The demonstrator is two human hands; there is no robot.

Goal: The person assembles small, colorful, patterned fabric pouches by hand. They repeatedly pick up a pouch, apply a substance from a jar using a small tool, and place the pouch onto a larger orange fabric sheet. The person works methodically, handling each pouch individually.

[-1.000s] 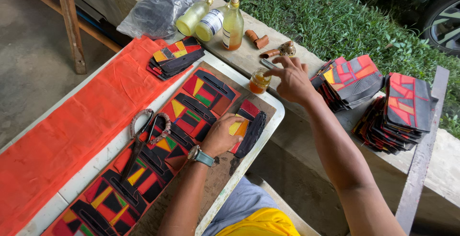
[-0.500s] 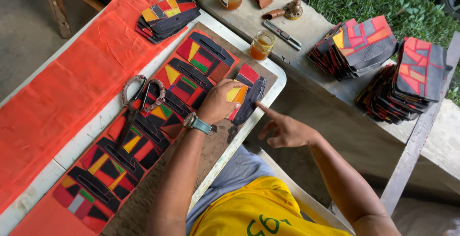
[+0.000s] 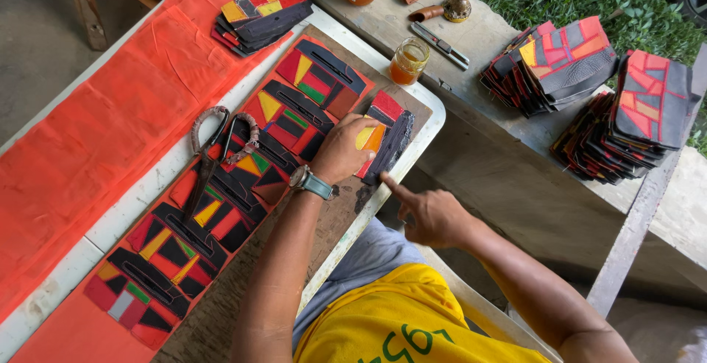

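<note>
My left hand is pressing the patchwork piece flat at the board's right edge so it stays put; my right hand is empty, forefinger extended toward it

Illumination is even, diffuse daylight; exposure is bright and colours are saturated. Shadows are soft: a faint one lies under the left hand on the patchwork piece. Beyond that grip, the amber jar shows a small highlight. Focus is sharp centrally; the frame corners show slight wide-angle stretching and softness.
</note>
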